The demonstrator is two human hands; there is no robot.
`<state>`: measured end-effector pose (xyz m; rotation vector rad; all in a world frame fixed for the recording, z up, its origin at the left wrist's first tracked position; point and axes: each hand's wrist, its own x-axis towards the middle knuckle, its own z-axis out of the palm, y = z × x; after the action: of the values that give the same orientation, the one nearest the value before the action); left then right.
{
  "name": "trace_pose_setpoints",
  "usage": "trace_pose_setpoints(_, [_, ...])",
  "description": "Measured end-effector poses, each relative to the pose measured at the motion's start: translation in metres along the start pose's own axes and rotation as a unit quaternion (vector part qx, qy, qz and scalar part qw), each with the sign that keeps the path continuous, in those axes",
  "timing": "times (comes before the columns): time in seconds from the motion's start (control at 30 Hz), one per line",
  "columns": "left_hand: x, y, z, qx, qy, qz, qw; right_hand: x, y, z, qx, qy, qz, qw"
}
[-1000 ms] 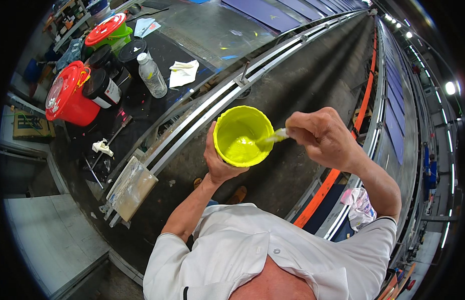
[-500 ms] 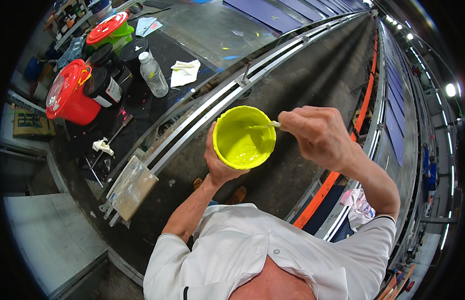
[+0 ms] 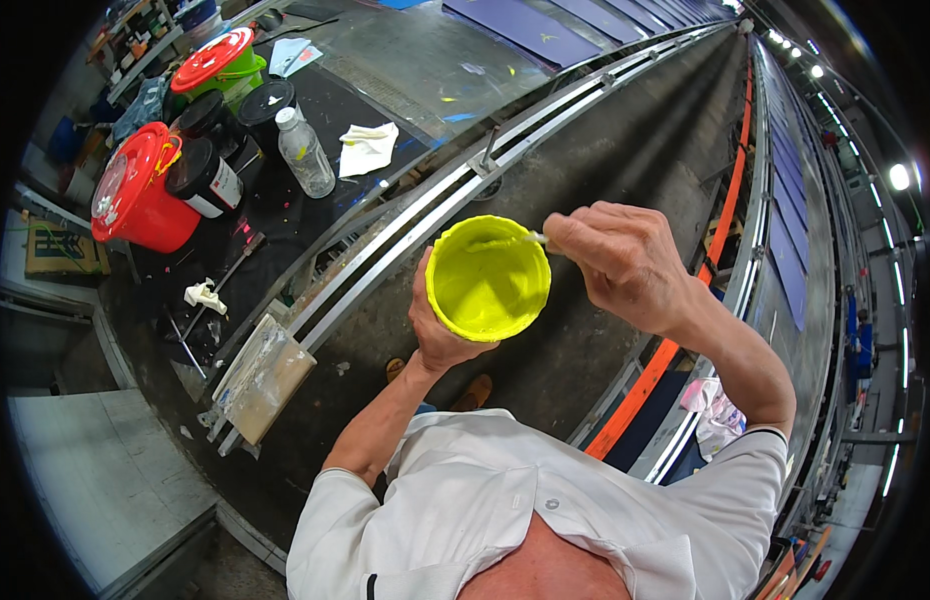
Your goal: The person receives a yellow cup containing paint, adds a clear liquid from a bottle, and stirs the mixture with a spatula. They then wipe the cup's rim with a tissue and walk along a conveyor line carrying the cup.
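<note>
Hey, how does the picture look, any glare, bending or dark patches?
Head view: the fisheye bows the orange strip and leaves black corners; head view: the brightest lamp at right is washed out white; head view: dark, shadow-like bands run along the floor; head view: the yellow cup looks reasonably sharp.

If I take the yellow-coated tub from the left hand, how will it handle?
The yellow-coated tub is probably stiff: its rim looks roughly round in the left hand. That rim, coated yellow, may be slippery. Tilted, it could slop the glossy yellow paint inside.
</note>
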<state>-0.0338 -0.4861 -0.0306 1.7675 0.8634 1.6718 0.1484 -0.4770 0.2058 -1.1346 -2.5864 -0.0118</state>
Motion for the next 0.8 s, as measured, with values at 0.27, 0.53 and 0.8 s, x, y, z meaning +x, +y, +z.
trace_pose_setpoints(0.27, [0.009,0.01,-0.001,0.007,-0.01,0.02,1.0,-0.009,-0.005,-0.018,0.33,-0.149,0.224,0.905])
trace_pose_setpoints(0.53, [0.006,0.011,0.005,-0.067,0.004,0.01,0.998,-0.003,0.0,-0.005,0.095,0.036,0.071,0.992])
trace_pose_setpoints(0.8, [0.01,0.013,-0.002,-0.012,-0.002,0.02,1.0,-0.009,-0.006,-0.019,0.339,-0.153,0.253,0.893])
